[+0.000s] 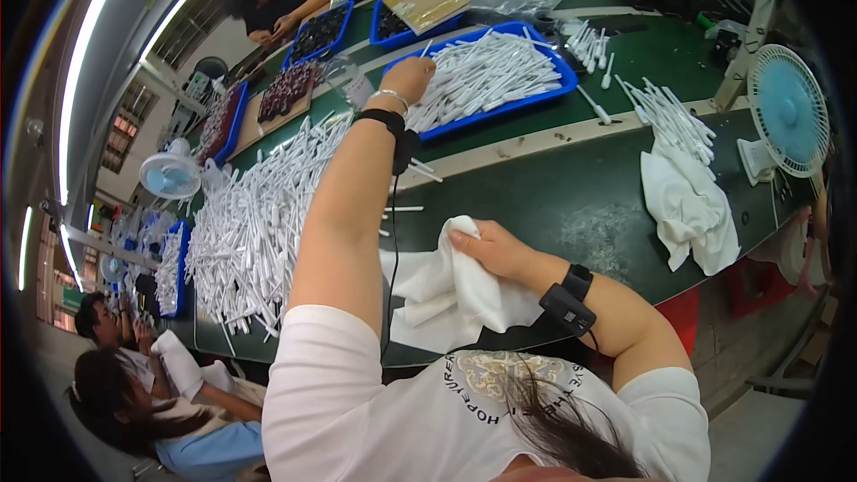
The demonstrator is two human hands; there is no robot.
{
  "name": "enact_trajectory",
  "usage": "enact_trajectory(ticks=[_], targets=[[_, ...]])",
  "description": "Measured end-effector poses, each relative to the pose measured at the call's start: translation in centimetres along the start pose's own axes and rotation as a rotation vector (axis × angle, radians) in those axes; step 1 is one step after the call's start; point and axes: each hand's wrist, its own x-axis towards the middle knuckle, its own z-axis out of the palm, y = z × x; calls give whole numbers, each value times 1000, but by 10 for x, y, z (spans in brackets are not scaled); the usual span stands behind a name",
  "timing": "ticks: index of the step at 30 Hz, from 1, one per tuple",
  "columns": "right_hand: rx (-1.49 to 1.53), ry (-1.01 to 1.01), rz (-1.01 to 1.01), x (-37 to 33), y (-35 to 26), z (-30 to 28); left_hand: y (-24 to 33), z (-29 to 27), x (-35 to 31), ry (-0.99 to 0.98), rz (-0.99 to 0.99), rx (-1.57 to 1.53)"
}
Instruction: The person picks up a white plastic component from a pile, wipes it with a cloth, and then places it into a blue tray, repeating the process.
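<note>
White cloth: (478,290) on the near edge of the tabletop (527,183), in front of the torso; one part is raised in a fold, the rest spreads below, perhaps so the surface bears its weight
Right grip: (502,250) closed on the cloth's upper fold, thumb on the near face, fingers largely hidden behind; a pinch high on the fold probably keeps that part standing
Left grip: (410,80) arm stretched forward, fingers curled at the tray's left end; whether they have hold of a stick, cannot tell
White sticks: (495,71) piled in the blue tray (566,78), each with a thicker end, lying mostly lengthwise; the raised rim likely stops them rolling off
Loose heap: (259,223) many more sticks directly on the tabletop, left of the outstretched arm, pointing every way; seems put within reach of that side
Second cloth: (687,210) crumpled at the right, a fanned bunch of sticks (674,120) at its upper end; whether it wraps any, cannot tell
Wrist units: black device (569,305) on the right wrist, dark band (403,138) on the left; strapped above the hands, presumably to leave fingers free
Fan: (787,112) blue and white, at the right edge, facing the work, probably for air
Far side: a co-worker (290,4) bends near trays of dark parts (320,34)
</note>
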Motion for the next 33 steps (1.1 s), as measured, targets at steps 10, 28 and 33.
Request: enact_trajectory(ticks=[10,28,33], targets=[[-3,11,64,1,0,-10,-53,-105,-134,-735,-284,57],[-38,49,50,-1,-1,-4,-54,-51,-210,-422,13,479],[36,44,51,0,1,-7,-22,-101,-252,-414,-47,49]])
